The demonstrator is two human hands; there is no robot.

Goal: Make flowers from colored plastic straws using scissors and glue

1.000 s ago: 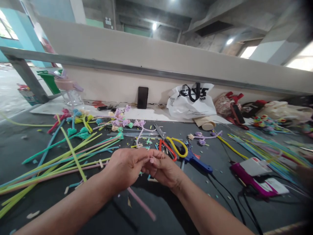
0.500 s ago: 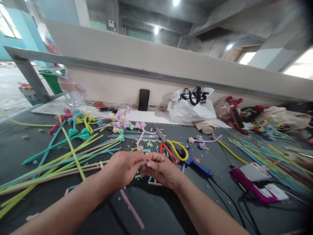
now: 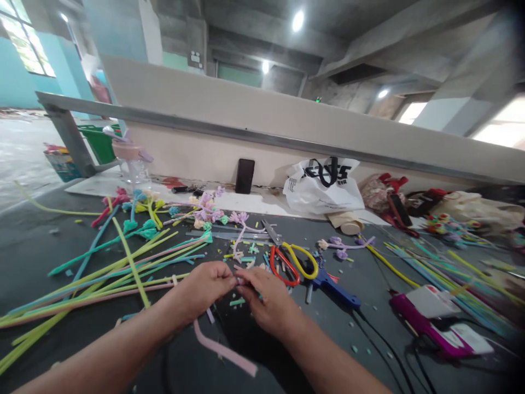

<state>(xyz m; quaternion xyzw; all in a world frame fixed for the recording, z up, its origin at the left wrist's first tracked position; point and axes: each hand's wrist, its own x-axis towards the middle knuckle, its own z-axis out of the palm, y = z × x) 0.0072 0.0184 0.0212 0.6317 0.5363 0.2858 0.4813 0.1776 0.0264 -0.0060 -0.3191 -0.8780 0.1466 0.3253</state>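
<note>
Pink strip [image 3: 223, 350] bent, limp, trailing below grip, left hand [image 3: 203, 287] and right hand [image 3: 266, 301] fingertips pinching its upper end, scissors [image 3: 287, 257] just beyond, white bag [image 3: 322, 180] far behind, contents hidden.

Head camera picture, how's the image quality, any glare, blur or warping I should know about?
Head view: wide-angle warping bows the grey rail and darkens the right corners; ceiling lamps and the right-hand openings blow out white; the pink strip below the left hand and right hand is smeared, and the straws at the far right look soft; the scissors read fairly sharp.
</note>
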